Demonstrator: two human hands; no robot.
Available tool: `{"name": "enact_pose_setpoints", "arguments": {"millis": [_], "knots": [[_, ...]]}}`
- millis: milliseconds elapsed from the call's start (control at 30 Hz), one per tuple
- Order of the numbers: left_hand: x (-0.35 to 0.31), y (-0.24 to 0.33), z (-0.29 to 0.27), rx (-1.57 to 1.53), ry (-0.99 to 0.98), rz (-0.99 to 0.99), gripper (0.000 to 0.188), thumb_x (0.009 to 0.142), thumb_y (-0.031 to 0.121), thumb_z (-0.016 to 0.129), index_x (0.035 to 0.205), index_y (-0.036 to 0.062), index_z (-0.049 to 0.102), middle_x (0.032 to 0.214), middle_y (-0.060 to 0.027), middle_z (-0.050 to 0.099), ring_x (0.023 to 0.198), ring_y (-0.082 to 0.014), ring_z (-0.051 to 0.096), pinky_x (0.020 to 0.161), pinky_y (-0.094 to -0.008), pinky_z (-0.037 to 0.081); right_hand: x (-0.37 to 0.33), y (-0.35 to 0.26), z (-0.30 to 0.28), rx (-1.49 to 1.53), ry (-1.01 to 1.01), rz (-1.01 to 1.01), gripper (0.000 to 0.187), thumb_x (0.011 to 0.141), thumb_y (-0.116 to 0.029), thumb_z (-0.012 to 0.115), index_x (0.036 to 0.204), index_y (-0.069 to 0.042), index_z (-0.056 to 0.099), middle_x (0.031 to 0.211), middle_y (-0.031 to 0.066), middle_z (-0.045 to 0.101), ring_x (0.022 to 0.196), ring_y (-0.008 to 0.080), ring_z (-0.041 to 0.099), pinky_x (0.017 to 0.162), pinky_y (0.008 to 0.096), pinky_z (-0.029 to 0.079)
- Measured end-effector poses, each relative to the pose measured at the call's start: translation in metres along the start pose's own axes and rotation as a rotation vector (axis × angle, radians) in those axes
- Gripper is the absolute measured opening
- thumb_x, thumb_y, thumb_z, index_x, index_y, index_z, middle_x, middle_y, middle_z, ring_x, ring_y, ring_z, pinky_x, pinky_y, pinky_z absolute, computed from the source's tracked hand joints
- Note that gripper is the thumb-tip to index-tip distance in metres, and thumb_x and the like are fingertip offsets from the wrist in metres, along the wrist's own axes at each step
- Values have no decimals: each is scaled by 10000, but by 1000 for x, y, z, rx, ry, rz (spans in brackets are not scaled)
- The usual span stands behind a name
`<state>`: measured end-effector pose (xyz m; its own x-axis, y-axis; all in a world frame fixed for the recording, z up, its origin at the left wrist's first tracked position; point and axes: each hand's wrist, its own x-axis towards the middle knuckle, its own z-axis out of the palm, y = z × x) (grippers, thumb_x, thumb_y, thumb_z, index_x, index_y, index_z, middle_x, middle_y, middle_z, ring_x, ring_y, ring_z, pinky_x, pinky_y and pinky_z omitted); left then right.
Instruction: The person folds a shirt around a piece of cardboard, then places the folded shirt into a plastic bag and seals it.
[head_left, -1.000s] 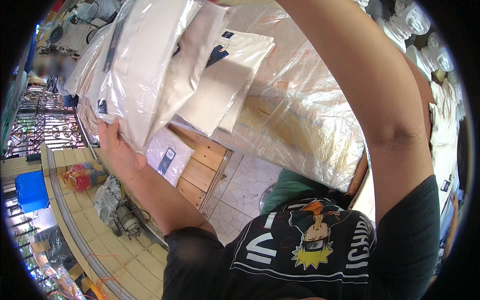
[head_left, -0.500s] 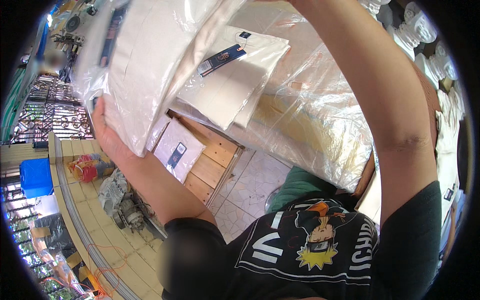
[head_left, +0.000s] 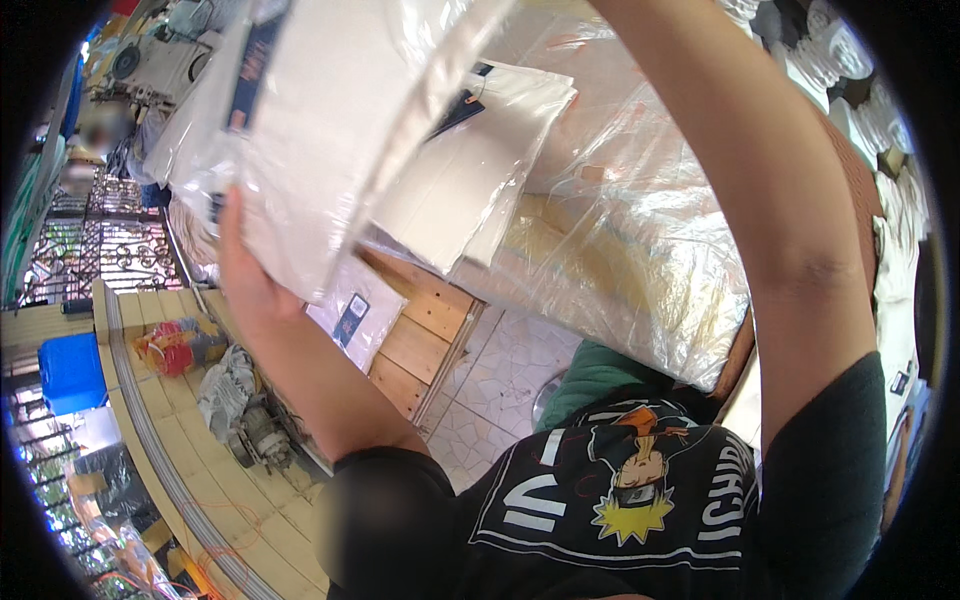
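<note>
My left hand (head_left: 258, 285) grips the lower left edge of a clear plastic bag with a folded cream garment (head_left: 320, 140) in it, raised and tilted before me. A long dark tag (head_left: 252, 80) shows at the bag's left side. My right forearm (head_left: 725, 120) reaches up past the top edge, so the right hand is out of the picture. Behind the raised bag, another bagged cream garment (head_left: 455, 185) lies on a surface covered in clear plastic sheeting (head_left: 640, 260). The raised bag partly covers its dark tag (head_left: 460, 112).
Below, a pale bagged garment (head_left: 375, 325) with a dark tag lies in a wooden crate (head_left: 430, 300). White cloth bundles (head_left: 840, 55) line the right side. At left are a yellowish ledge (head_left: 200, 440), a motor-like machine part (head_left: 262, 435) and a blue container (head_left: 70, 372).
My left hand and the bagged garment have shifted right and slightly down. The bag now hides more of the garment behind it and of its tag.
</note>
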<state>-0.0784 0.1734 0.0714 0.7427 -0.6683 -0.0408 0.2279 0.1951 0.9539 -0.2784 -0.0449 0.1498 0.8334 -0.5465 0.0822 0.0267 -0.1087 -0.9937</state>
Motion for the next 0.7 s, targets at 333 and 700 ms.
{"name": "enact_pose_setpoints", "arguments": {"millis": [333, 700], "knots": [[-32, -105, 8, 102, -6, -136, 551, 871, 292, 584, 1245, -83, 431, 1225, -151, 520, 1105, -260, 528, 924, -366, 435, 3, 144, -26, -29, 27, 413, 543, 738, -380, 718, 1143, -40, 592, 1136, 70, 608, 1025, 140, 580, 872, 257, 460], [0, -39, 29, 124, 134, -36, 475, 850, 253, 599, 1205, -45, 496, 1124, -133, 563, 1011, -232, 566, 867, -346, 463, 25, 74, -31, -273, 183, 176, 509, 819, -325, 650, 1179, 20, 548, 1172, 153, 570, 1066, 220, 536, 924, 315, 413]]}}
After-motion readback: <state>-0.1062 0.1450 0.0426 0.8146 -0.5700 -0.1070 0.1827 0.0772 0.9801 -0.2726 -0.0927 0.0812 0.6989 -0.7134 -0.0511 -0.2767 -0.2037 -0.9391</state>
